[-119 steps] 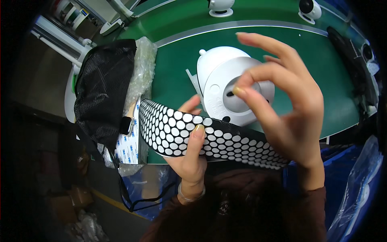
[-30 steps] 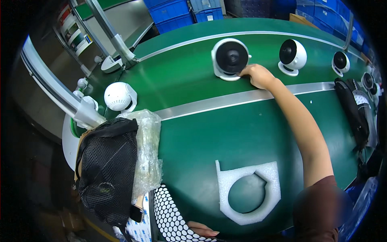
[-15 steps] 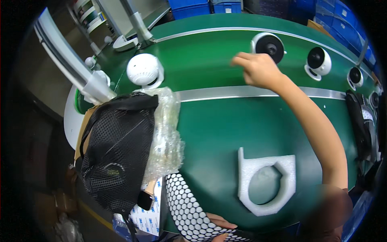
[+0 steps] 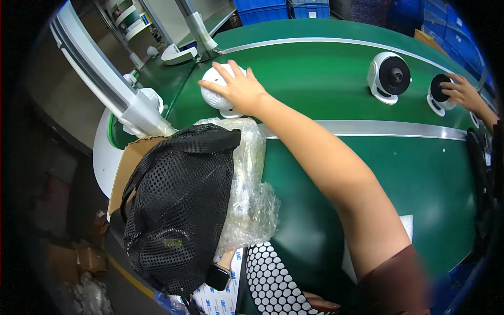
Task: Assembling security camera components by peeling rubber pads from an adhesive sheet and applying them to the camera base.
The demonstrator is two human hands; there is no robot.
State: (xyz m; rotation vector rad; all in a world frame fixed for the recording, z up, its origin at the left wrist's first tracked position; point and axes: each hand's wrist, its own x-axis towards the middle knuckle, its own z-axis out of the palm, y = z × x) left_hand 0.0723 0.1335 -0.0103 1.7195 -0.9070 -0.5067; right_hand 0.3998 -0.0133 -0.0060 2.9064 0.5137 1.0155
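Note:
My right hand (image 4: 239,89) lies over the rounded head of a white camera (image 4: 212,97) on the green belt, at far left. Its fingers are spread and touch the shell; the camera's stand rests on the belt. At the bottom, my left hand (image 4: 321,303) shows only a few fingers, closed on the end of a bent black strip covered in white round dots (image 4: 273,278). My right forearm passes over the worktop and hides most of a white foam piece (image 4: 407,227).
A black mesh bag (image 4: 176,210) and bubble wrap (image 4: 249,210) cover the left side, beside a watch (image 4: 218,277). Another white camera (image 4: 394,75) stands on the belt. Farther right, another person's hand (image 4: 462,92) touches a third camera (image 4: 438,100). A metal rail (image 4: 367,127) edges the belt.
My right hand has swept left along the belt from near the black-faced camera to the left camera, its fingers spreading. Another person's hand has appeared at the right. The view has shifted slightly.

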